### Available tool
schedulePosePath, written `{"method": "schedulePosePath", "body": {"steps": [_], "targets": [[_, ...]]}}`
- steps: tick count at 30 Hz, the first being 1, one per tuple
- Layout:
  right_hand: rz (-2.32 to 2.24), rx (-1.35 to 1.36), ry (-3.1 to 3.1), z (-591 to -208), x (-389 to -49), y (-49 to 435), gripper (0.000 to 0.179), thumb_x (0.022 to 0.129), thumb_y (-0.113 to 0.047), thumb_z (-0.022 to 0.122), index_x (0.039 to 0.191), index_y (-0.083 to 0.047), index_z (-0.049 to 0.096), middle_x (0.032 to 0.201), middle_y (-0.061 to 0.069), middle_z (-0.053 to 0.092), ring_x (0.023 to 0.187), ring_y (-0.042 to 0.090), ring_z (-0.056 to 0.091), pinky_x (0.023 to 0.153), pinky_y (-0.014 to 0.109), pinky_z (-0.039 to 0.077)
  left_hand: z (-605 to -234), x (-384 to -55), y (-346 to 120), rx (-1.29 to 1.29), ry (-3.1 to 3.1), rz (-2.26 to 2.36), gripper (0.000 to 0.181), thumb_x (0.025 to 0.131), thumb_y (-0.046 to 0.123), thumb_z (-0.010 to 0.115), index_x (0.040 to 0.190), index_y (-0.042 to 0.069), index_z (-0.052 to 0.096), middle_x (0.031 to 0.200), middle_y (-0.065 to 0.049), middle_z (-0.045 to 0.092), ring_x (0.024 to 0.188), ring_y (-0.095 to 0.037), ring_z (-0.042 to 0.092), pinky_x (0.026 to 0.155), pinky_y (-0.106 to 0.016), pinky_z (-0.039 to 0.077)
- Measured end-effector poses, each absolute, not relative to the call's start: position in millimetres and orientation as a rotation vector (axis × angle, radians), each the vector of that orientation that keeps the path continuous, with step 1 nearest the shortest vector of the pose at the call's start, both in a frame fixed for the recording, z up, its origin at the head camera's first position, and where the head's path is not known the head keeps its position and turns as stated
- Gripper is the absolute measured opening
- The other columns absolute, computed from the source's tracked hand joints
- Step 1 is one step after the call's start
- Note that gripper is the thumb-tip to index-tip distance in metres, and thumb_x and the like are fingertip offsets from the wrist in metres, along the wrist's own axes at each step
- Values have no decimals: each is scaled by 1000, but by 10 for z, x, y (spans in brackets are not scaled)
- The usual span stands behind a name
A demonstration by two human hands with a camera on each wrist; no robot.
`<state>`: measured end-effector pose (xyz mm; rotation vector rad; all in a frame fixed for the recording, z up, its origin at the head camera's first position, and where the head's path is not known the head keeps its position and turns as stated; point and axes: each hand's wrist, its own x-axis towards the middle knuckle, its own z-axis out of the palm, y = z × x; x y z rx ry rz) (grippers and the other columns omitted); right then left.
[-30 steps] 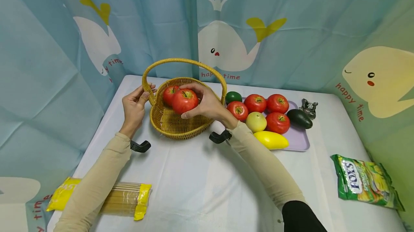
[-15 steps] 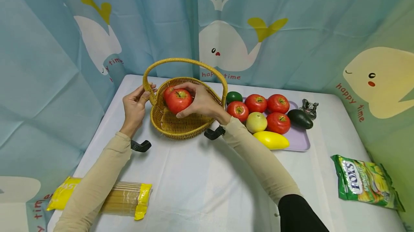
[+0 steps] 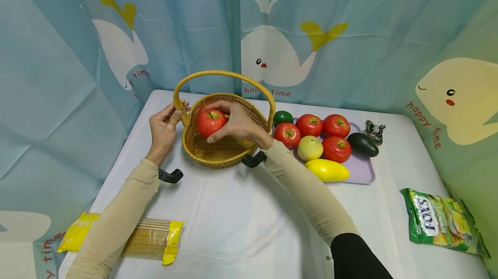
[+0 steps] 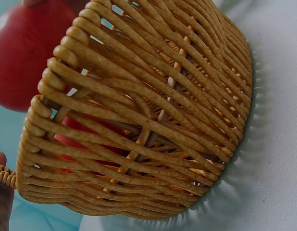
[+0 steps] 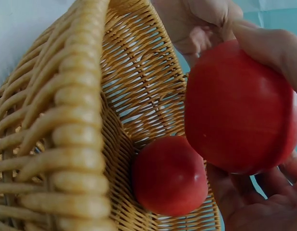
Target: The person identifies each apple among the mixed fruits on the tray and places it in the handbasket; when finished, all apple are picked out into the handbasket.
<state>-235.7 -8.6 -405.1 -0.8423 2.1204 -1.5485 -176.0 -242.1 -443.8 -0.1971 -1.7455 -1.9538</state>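
My right hand [image 3: 242, 122] grips a red apple [image 3: 210, 122] from its right side, over the left part of a yellow wicker basket [image 3: 218, 161]. Seen from the right wrist, the held apple [image 5: 240, 110] hangs above the rim, while a second red apple [image 5: 170, 175] lies down inside. The held apple covers that second one in the head view; through the weave in the left wrist view, a patch of red [image 4: 83, 139] shows. My left hand [image 3: 163, 128] pinches the basket's arched handle [image 3: 223, 73] low on its left side.
Right of the basket, a lilac tray [image 3: 362, 175] bears several red apples [image 3: 336, 149], a pale round fruit [image 3: 310, 148], a yellow mango [image 3: 327, 170] and an avocado [image 3: 362, 144]. A pasta pack [image 3: 148, 240] lies front left, a green Fox's bag [image 3: 443, 223] far right.
My right hand has carried the apple left and slightly down, until it covers the other apple in the head view. My left hand keeps its hold on the handle.
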Motion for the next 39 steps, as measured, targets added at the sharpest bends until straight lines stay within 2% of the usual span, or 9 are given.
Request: {"method": "schedulePosePath", "body": {"steps": [11, 19, 26, 34, 37, 39], "targets": [[-1448, -856, 2072, -4088, -2406, -171, 82, 61, -15, 105, 134, -20, 69, 133, 1, 69, 120, 21, 65, 102, 35, 60, -4461, -1763, -2429, -188, -1744, -1943, 28, 103, -1, 64, 128, -14, 70, 117, -11, 80, 104, -20, 79, 95, -25, 63], [-1297, -802, 2079, -4120, -2458, -209, 79, 63, -19, 104, 134, -19, 69, 133, 4, 70, 118, 22, 68, 103, 35, 60, -4457, -1752, -2422, -198, -1744, -1956, 30, 104, -1, 63, 131, -12, 69, 120, -19, 78, 107, -24, 78, 98, -28, 62], [-1208, -831, 2063, -4075, -2486, -253, 79, 64, -19, 104, 135, -16, 68, 136, 5, 69, 119, 21, 67, 103, 34, 60, -4457, -1750, -2440, -183, -1761, -1933, 28, 103, 0, 64, 128, -12, 70, 122, -27, 75, 107, -21, 79, 98, -27, 62], [-1143, -843, 2063, -4025, -2539, -321, 81, 65, -19, 104, 136, -13, 66, 134, 7, 69, 119, 21, 67, 103, 33, 59, -4448, -1756, -2429, -201, -1758, -1946, 32, 105, 1, 63, 134, -11, 68, 118, -8, 79, 112, -30, 77, 100, -29, 62], [-1131, -848, 2046, -4044, -2552, -353, 81, 65, -18, 104, 137, -12, 66, 135, 8, 69, 120, 22, 67, 104, 33, 59, -4447, -1770, -2426, -206, -1757, -1940, 32, 104, 1, 64, 132, -14, 67, 117, -6, 80, 111, -28, 77, 99, -29, 62], [-1118, -854, 2042, -4063, -2559, -371, 82, 65, -18, 104, 136, -11, 66, 135, 8, 69, 120, 22, 66, 104, 33, 59, -4450, -1778, -2426, -210, -1751, -1946, 32, 104, 0, 63, 132, -16, 66, 118, -10, 79, 109, -26, 78, 99, -29, 62]]}}
